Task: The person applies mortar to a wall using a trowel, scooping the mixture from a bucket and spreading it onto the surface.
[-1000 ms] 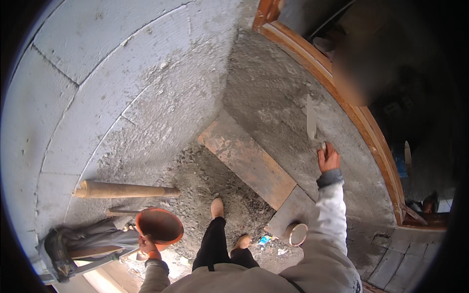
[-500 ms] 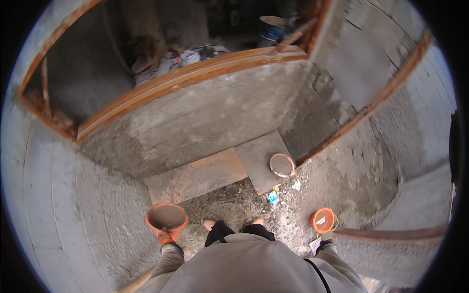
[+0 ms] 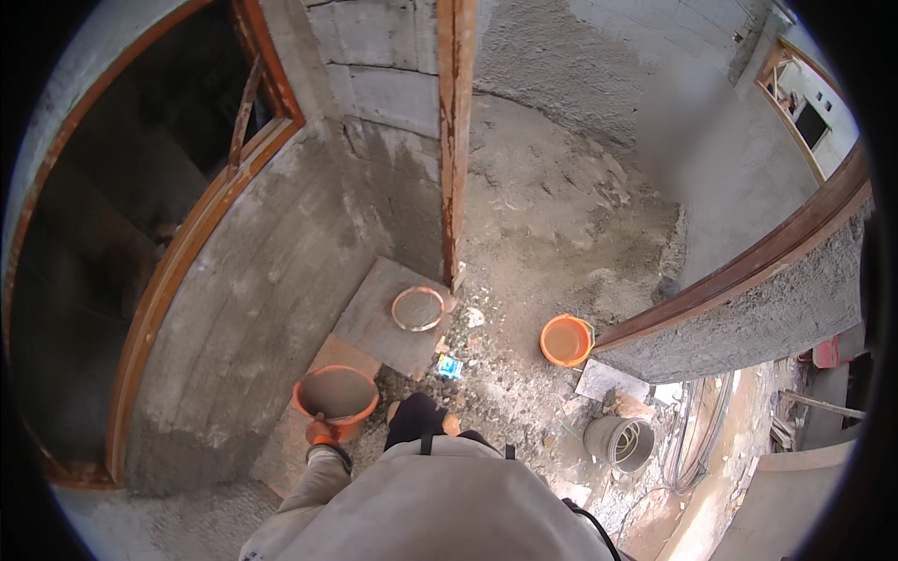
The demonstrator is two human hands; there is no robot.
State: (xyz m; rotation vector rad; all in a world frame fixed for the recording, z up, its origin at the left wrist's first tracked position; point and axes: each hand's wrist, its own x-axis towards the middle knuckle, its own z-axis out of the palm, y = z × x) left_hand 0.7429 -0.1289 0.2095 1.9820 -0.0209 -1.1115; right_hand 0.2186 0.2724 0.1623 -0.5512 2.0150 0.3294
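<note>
My left hand (image 3: 320, 432) grips the orange bucket (image 3: 352, 425) at its near side, down at the lower left of my body. The bucket contains a grey, wet-looking mix. My right hand is out of view. Beyond the bucket, a round shallow container (image 3: 397, 309) with a pale orange rim sits on a grey board (image 3: 360, 309). A blue packet (image 3: 449, 366) lies on the rubble floor nearby. To the right, another orange bucket (image 3: 568, 359) with a yellow handle stands at the foot of a curved wooden frame (image 3: 711, 290).
A wooden post (image 3: 454, 140) stands upright ahead beside block and rendered walls. A wood-framed opening (image 3: 192, 224) is on the left. At the right lie a grey pail (image 3: 603, 439) with a coil inside, cables (image 3: 692, 458), a pale slab (image 3: 610, 379) and debris.
My view has swung right toward the post. My left hand still holds the bucket. My right hand, earlier raised at the wall and then low at the right, has left the view.
</note>
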